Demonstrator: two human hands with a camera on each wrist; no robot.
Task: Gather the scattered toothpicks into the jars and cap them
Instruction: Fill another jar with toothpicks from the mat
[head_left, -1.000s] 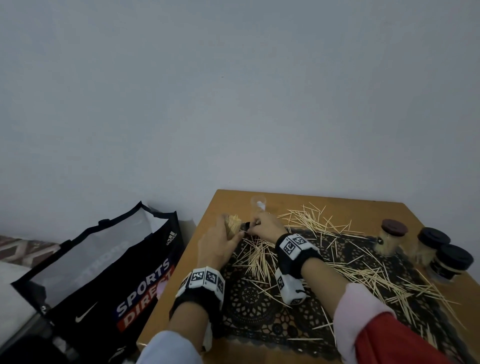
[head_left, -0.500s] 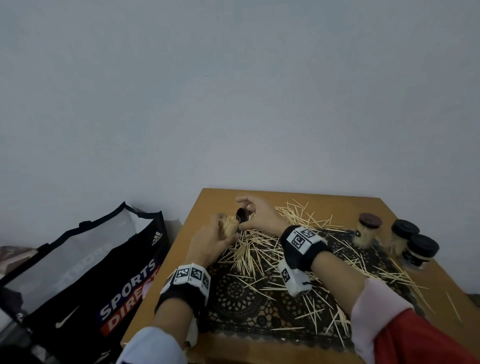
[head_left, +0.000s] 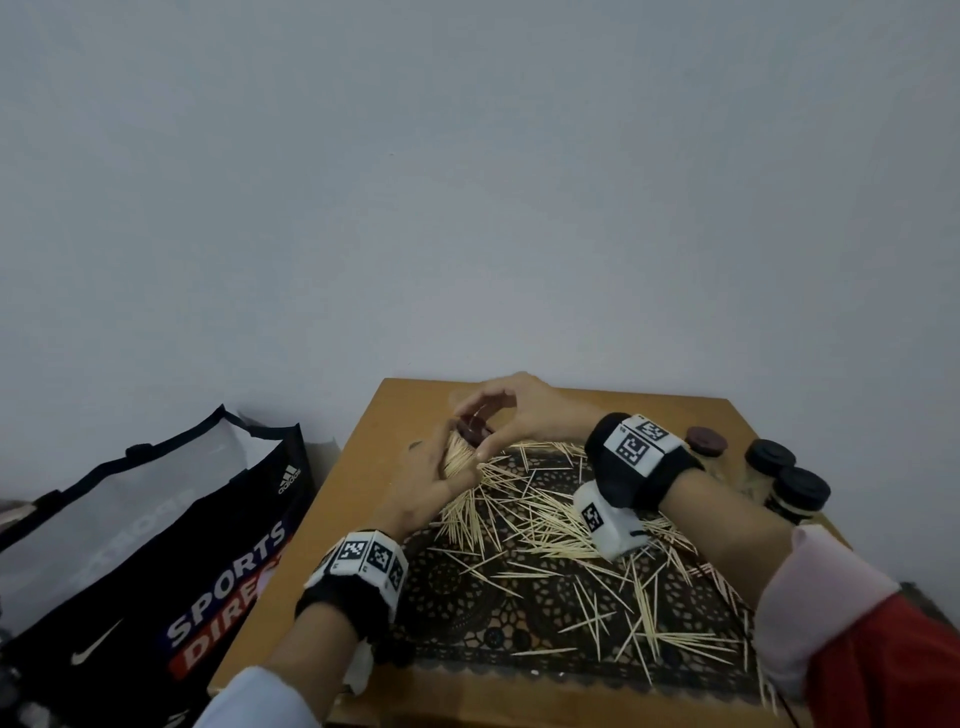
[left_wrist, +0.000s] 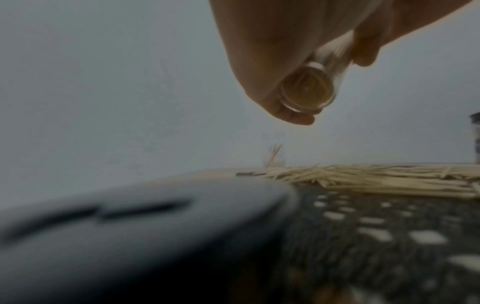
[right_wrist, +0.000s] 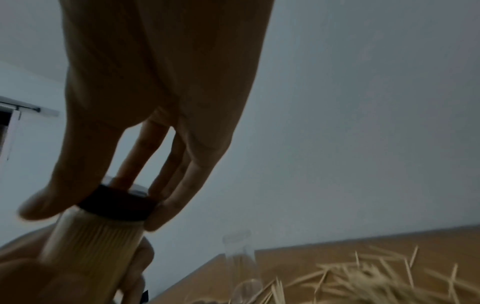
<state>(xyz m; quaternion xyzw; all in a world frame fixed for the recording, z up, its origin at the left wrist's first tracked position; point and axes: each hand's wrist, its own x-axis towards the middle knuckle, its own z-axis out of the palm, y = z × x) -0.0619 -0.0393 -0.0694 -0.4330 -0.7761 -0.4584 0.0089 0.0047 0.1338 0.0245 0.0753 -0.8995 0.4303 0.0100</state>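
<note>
Capping step: left hand (head_left: 426, 483) grips the full jar (right_wrist: 96, 242) tilted toward the right hand (head_left: 519, 415), whose fingertips pinch the dark cap (right_wrist: 118, 202) onto its mouth; I judge the tilt eases seating.

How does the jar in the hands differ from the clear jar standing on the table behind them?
The held jar is packed with toothpicks; the standing jar is nearly empty. The left hand holds the held jar tilted while the right hand fits a dark cap; the standing jar is upright, uncapped. Both are clear.
</note>
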